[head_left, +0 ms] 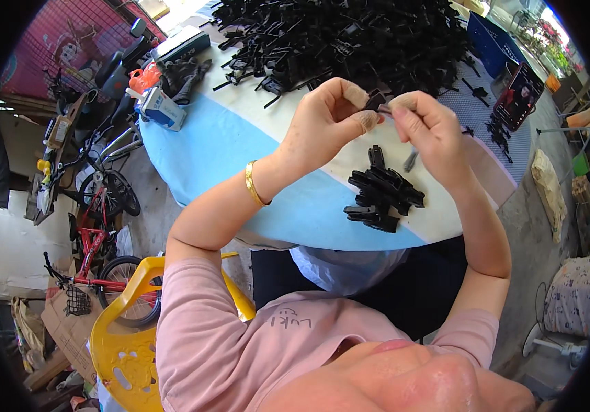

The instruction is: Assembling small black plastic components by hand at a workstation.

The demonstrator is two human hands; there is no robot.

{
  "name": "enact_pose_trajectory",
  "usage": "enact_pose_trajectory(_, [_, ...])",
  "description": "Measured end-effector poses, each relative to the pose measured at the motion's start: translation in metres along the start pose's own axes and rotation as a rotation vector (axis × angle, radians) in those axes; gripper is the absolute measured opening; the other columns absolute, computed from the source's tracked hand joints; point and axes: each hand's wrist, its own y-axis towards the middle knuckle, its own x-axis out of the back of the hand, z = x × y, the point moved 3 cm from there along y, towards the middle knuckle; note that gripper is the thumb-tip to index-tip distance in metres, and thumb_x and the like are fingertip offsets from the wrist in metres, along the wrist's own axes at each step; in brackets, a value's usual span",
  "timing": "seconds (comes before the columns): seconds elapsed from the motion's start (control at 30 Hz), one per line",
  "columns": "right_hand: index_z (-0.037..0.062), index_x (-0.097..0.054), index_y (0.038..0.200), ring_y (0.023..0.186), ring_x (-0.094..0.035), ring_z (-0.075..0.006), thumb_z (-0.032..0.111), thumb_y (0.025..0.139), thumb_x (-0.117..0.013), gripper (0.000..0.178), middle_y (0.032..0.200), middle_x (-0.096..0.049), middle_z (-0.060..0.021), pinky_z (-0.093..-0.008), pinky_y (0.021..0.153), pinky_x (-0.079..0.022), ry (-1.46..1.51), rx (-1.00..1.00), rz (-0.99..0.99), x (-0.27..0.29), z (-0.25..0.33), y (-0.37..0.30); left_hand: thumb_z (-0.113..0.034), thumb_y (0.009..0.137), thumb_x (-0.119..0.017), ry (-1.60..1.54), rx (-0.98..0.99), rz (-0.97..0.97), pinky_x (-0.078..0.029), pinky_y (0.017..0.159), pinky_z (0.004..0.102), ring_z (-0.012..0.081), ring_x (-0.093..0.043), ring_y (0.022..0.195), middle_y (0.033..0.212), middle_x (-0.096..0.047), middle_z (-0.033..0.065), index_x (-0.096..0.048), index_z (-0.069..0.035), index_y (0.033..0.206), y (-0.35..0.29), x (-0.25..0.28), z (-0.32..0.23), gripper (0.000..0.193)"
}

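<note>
Above the round blue-and-white table [206, 147], our left hand [326, 120] pinches a small black plastic piece [375, 101] and our right hand [431, 127] a thin greyish bit [385, 108] beside it, maybe for steadiness, with a little black plastic pile [386, 189] close, perhaps for easy reach.

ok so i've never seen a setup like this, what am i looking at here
There's no machine, just a person using their left hand and right hand. The one picture comes from a wide fisheye camera worn on the head, looking down, so straight edges bend. On the cloth-covered table lie a big heap of black parts and, toward the near edge, a smaller pile. The left hand pinches a small black piece; the right is closed beside it, though what it grips is too small to tell.
</note>
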Motion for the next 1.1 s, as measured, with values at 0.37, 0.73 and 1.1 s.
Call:
enact_pose_trajectory(0.37, [0.0014, -0.058, 0.086, 0.058, -0.044, -0.0034, 0.011, 0.089, -0.050, 0.013, 0.062, -0.050, 0.0024, -0.0174, 0.052, -0.034, -0.114, -0.032, 0.045, -0.007, 0.011, 0.001, 0.001, 0.079, -0.062, 0.048, -0.184, -0.117, -0.050, 0.067, 0.0213, 0.0081, -0.058, 0.076, 0.085, -0.061, 0.0054, -0.056, 0.004, 0.096, -0.007, -0.008, -0.005, 0.018])
enact_pose_trajectory(0.73, [0.0001, -0.059, 0.087, 0.060, -0.042, -0.0024, 0.012, 0.084, -0.057, 0.012, 0.065, -0.049, 0.0045, -0.0175, 0.054, -0.033, 0.032, -0.170, 0.247, 0.015, -0.005, 0.021, -0.001, 0.072, -0.067, 0.455, -0.454, -0.156, -0.050, 0.061, 0.0239, 0.0134, -0.061, 0.067, 0.082, -0.062, 0.0111, -0.059, 0.001, 0.088, -0.005, -0.007, -0.022, 0.018])
enact_pose_trajectory(1.1, [-0.0035, -0.063, 0.078, 0.059, -0.058, -0.0143, 0.018, 0.069, -0.066, 0.024, 0.065, -0.061, -0.0134, -0.0283, 0.054, -0.045, -0.735, -0.125, 0.135, -0.018, -0.046, 0.033, -0.016, 0.069, -0.070, 0.729, -0.661, 0.387, -0.047, 0.076, 0.0340, 0.0259, -0.055, 0.084, 0.088, -0.060, 0.0072, -0.056, -0.007, 0.103, -0.034, -0.049, -0.010, 0.037])
